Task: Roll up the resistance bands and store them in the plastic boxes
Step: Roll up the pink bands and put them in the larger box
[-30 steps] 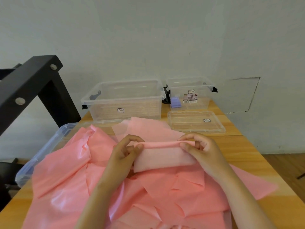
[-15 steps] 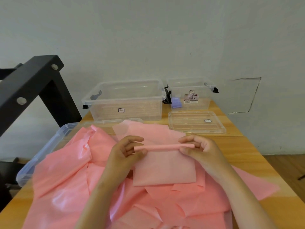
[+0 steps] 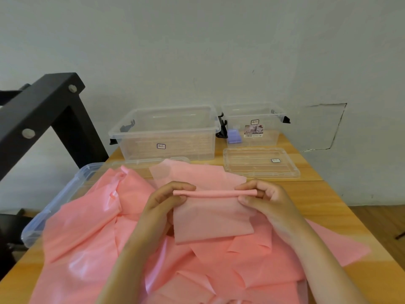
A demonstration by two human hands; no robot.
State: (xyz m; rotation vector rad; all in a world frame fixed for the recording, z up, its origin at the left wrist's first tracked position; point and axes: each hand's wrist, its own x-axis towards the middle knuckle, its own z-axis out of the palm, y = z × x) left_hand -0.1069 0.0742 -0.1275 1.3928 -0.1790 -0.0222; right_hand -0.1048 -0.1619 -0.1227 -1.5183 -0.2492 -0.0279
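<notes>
Tighter-rolled than earlier, pink band (image 3: 213, 218) hangs, its top edge pinched by left hand (image 3: 166, 200) and right hand (image 3: 266, 197) fingers (image 3: 247, 187).

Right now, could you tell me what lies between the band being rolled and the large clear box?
The head view shows a flat pink band and a clear lid between the rolled band and large box.

The loose, thick fold along the top edge of the pink band (image 3: 213, 218) is now a thin, tight roll, pinched at its ends by the left hand (image 3: 166, 201) and right hand (image 3: 266, 199). The flat part below the roll reaches lower than a second ago.
</notes>
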